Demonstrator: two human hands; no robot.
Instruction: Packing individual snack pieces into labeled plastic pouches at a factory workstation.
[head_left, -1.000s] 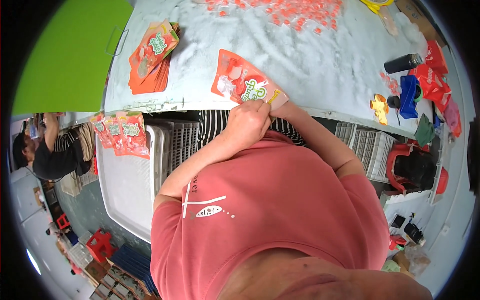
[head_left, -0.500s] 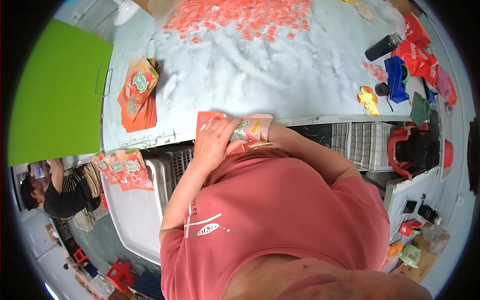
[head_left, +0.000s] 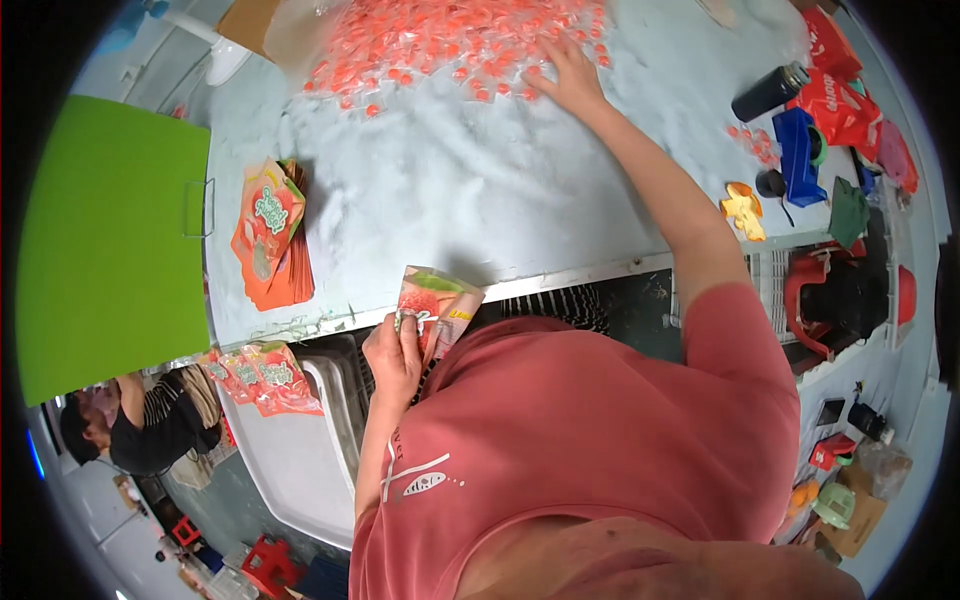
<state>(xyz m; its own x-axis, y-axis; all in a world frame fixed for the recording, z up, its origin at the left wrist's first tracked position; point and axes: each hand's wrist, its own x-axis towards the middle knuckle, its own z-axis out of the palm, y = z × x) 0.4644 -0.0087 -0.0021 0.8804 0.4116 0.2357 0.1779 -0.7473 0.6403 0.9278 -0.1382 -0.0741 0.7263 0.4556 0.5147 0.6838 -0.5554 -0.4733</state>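
Note:
My left hand [head_left: 393, 358] grips a red-and-pink printed pouch [head_left: 440, 300] at the front edge of the table, close to my body. The pouch's top end points away from me. At the far side, my right hand [head_left: 572, 78] reaches with spread fingers onto the edge of a heap of small orange-red sweets in clear wrappers [head_left: 430, 45]. Its fingertips touch the wrapped sweets, and nothing is visibly held. A stack of flat, similar pouches [head_left: 275, 235] lies on the left part of the table.
Several plump pouches [head_left: 262, 375] rest on a white tray [head_left: 300, 480] below the table's left front. A green panel [head_left: 110, 250] stands at the left. On the right are a dark bottle [head_left: 770, 93], a blue holder [head_left: 798, 155] and orange peel [head_left: 742, 210]. Another person [head_left: 150, 430] works at far left.
My right hand has left the pouch and stretched far forward to the sweets. My left hand keeps the pouch, which now stands more upright, a little nearer to me.

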